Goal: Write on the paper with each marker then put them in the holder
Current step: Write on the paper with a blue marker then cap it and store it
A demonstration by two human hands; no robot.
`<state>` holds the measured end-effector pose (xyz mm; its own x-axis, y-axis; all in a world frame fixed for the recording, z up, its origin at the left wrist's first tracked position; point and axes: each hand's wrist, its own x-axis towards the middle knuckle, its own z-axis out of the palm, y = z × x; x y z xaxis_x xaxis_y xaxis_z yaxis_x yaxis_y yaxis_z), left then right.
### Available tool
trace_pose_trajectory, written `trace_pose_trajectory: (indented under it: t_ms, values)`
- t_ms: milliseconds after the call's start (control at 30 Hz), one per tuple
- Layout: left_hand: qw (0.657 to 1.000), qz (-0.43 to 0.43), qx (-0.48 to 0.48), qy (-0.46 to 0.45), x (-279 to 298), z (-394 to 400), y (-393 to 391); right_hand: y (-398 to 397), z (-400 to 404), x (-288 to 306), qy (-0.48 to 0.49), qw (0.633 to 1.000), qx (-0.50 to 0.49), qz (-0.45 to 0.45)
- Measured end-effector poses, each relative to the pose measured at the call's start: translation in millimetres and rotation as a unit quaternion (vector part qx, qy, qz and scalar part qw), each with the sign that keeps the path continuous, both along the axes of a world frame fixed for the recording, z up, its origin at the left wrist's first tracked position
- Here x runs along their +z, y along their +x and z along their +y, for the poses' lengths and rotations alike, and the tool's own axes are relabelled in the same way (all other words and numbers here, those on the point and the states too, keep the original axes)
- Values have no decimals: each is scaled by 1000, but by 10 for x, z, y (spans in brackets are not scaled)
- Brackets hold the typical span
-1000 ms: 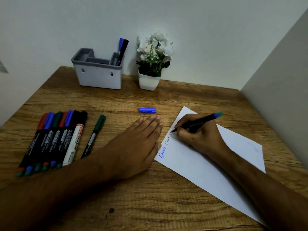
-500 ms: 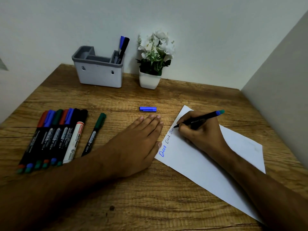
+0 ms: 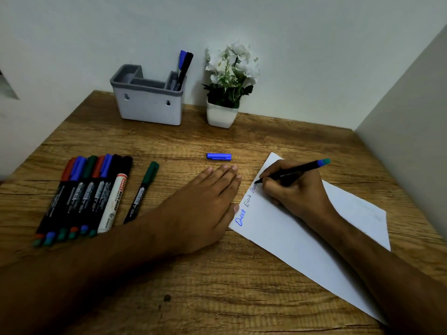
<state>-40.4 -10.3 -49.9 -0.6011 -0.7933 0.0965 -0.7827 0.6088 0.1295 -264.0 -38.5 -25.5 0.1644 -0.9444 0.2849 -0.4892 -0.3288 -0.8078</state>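
Right hand pinched the marker, tip down on the paper near its far-left edge; left hand lay flat, fingers straight, on the table touching the paper's edge. Marker's long axis ran low and near-flat, tip pointing left and toward the person, tail end up-right. To finish the word cleanly I'd keep pressure light, hold the sheet pinned, then cap it with the blue cap.

The right hand has its grip round a black marker, tip on the paper beside three written words. The left hand lies flat on the surface just beside that grip, a blue cap beyond its fingertips.
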Motion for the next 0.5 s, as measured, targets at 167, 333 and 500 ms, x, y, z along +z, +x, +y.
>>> trace_pose_trajectory:
  t_ms: [167,333,500]
  values:
    - [1000,9,0,5,5,-2,0,-7,-3,25,10,998,-22,-61]
    - [1000,19,-3,6,34,-11,9,25,-46,86,36,996,-4,-85]
    - [1000,17,-10,18,159,-35,17,19,-120,179,67,995,22,-69]
